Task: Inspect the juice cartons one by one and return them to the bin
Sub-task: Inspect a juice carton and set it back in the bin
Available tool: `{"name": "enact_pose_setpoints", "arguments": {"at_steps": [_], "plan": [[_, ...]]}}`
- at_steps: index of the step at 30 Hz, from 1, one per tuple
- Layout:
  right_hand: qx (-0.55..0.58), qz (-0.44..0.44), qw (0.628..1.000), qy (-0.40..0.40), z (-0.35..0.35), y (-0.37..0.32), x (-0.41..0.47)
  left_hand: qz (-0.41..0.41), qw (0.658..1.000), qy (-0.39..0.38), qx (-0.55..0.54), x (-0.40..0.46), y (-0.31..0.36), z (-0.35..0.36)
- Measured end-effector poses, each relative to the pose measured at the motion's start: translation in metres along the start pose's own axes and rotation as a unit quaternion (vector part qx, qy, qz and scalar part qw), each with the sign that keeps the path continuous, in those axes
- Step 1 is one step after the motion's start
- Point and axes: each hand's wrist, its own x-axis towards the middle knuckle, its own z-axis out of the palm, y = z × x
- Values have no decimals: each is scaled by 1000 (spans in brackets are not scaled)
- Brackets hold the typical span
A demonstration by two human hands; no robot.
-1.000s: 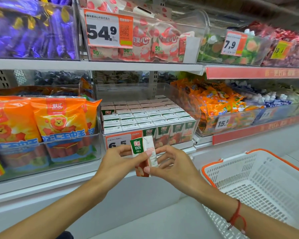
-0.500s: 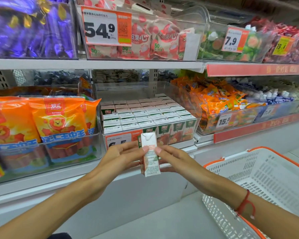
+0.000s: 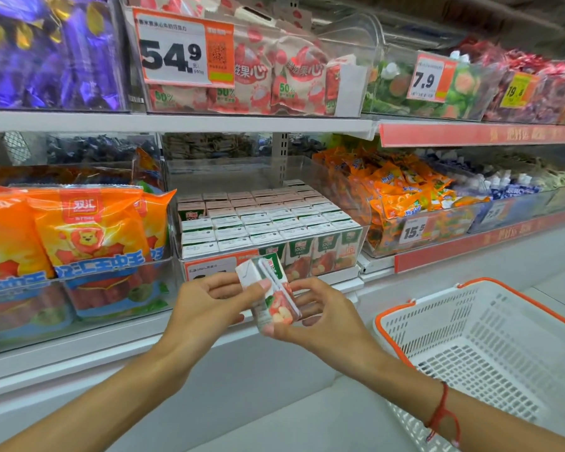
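Note:
A small juice carton [image 3: 271,293], white and green with red fruit print and a straw on its side, is tilted in front of the shelf. My left hand [image 3: 209,305] pinches its upper end and my right hand [image 3: 320,316] holds its lower end from below. Behind it a clear plastic bin [image 3: 361,238] on the middle shelf is packed with several rows of the same juice cartons [image 3: 261,223].
A white shopping basket [image 3: 483,347] with an orange rim sits at the lower right. Orange sausage packs [image 3: 79,243] fill the bin to the left, orange snack bags [image 3: 398,194] the bin to the right. An upper shelf [image 3: 177,122] overhangs the cartons.
The carton has been turned between both hands, from upright with its back facing me to tilted with its straw side and fruit print showing.

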Motion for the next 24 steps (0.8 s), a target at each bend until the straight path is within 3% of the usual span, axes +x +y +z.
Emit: {"name": "enact_pose_setpoints", "arguments": {"at_steps": [3, 7, 13, 18, 21, 24], "plan": [[-9, 4, 999, -39, -1, -1, 3, -14, 1000, -10, -13, 4, -1, -1], [75, 72, 989, -108, -18, -10, 11, -44, 997, -60, -32, 9, 2, -9], [173, 76, 965, -180, -27, -12, 7, -36, 990, -129, -40, 5, 1, -9], [183, 65, 976, -101, -21, -12, 4, -31, 997, -62, -24, 5, -3, -8], [104, 32, 994, -29, -15, -13, 3, -22, 999, -25, -5, 5, -2, -9], [10, -21, 999, 49, -8, -13, 2, -15, 998, -60, -4, 4, 0, -6]]}}
